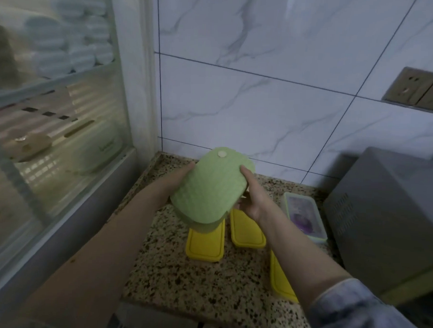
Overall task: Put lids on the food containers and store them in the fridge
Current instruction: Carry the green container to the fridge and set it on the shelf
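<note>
A glass-doored fridge (52, 123) is filling the left side, its door shut, with pale stacked items on the upper shelf and a beige container lower down, all blurred behind the glass. A grey appliance (385, 218) is sitting at the counter's right edge. The speckled counter (182, 280) is running back to the marble-tiled wall (274, 104), where a socket plate (419, 90) is showing near the right.

The person is holding a green lidded container (211, 188) up over the counter's back left part, tilted toward the camera. The left hand (183, 173) is gripping its left side, fingers mostly hidden behind it. The right hand (253, 197) is gripping the right side, thumb pressing on the lid.

Two yellow lids (205, 244) (247, 231) are lying side by side on the counter under the container. A third yellow lid (280, 279) is partly hidden by the right forearm. A clear container (304, 216) with purple contents is sitting beside the appliance.
</note>
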`<state>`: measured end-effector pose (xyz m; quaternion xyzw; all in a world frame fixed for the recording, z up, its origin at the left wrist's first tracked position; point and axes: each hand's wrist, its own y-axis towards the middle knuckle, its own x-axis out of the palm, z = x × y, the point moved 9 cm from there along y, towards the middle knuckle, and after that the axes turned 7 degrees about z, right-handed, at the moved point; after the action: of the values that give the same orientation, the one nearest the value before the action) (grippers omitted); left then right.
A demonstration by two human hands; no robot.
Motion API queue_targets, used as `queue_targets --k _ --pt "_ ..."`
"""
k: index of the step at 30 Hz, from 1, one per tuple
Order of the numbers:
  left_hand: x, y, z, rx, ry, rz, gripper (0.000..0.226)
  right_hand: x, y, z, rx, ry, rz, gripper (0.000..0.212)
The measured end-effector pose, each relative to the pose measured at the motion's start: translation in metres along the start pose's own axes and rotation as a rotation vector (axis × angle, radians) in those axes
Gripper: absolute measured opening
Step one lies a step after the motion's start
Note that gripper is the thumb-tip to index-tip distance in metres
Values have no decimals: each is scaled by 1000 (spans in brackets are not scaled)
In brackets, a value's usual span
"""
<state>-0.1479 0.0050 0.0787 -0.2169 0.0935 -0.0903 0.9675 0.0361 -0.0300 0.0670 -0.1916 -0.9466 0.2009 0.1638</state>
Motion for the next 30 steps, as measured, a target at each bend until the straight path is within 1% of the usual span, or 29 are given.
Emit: queue_targets --k 2,3,6,9,12,15,19,22,27,30 --pt "-1 -5 0 -23 -122 32 49 -4 -1 -14 -53 38 47 50" --pt "-1 -8 -1 -39 -181 47 48 -6 -3 -22 -80 57 70 53" --pt "5 -15 0 -48 -336 51 54 -15 -8 -38 -129 112 139 64" --pt "16 -21 4 -43 -436 34 68 -23 -15 -45 -142 195 167 60" --pt "31 -30 14 -23 -503 17 63 -29 -28 -59 -173 179 117 57" --pt "46 -40 29 -8 -540 -29 60 -41 -41 -75 -186 147 93 61" --pt "65 -52 52 14 -549 -48 53 -65 -65 -98 -242 135 163 68" --pt "84 -63 69 36 -562 -81 43 -88 -82 -111 -289 187 226 66" --pt "130 -87 95 40 -534 -190 29 -134 -116 -130 -379 275 314 58" --pt "162 -101 110 74 -477 -244 24 -164 -142 -136 -395 379 363 66"
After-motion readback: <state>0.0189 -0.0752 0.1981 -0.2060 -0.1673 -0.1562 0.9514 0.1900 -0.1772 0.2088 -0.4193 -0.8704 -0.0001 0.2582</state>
